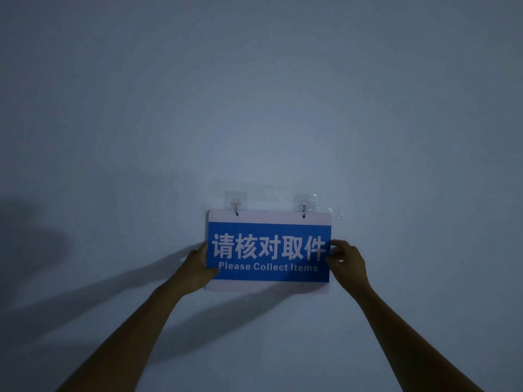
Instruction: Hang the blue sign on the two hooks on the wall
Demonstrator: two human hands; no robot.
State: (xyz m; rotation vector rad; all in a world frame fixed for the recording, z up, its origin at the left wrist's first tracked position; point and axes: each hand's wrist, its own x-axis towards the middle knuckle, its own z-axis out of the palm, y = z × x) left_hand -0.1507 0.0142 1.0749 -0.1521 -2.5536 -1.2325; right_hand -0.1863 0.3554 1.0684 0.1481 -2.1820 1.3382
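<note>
The blue sign [268,275] with white borders and white lettering lies flat against the wall. Two clear adhesive hooks sit at its top edge: the left hook [235,206] and the right hook [303,207]. Each hook's tip passes through a small hole in the sign's upper white strip. My left hand [198,267] grips the sign's left edge, thumb on the front. My right hand [346,260] pinches the right edge at mid height.
A plain pale wall [254,94] fills the view in dim light. A crumpled bit of clear film [331,212] sticks to the wall just right of the right hook. Shadows of my arms fall to the left.
</note>
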